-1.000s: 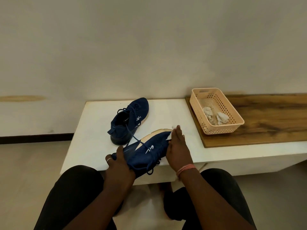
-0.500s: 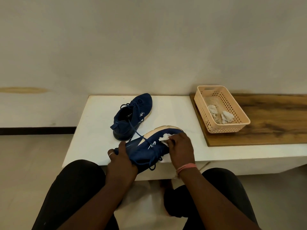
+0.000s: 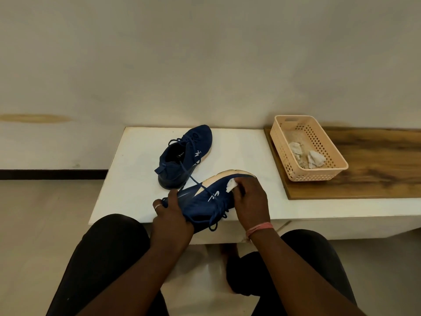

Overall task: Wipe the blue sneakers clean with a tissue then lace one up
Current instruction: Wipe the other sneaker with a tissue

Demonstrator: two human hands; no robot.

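The left hand (image 3: 169, 215) grips the heel end of the near sneaker (image 3: 205, 199), with the fingers curled round it. This sneaker lies tilted on its side at the front edge of the white worktop (image 3: 136, 179), its pale sole turned toward the wall. The right hand (image 3: 250, 201) pinches a white tissue (image 3: 231, 185) and presses it on the toe part of the same sneaker, beside the sole. Loose laces (image 3: 214, 221) hang from the shoe over the worktop edge. The second sneaker (image 3: 184, 156) stands upright just behind, near the first one. To the right, a basket (image 3: 328, 172) on a wooden board (image 3: 376, 169) holds crumpled used tissues (image 3: 315, 158).
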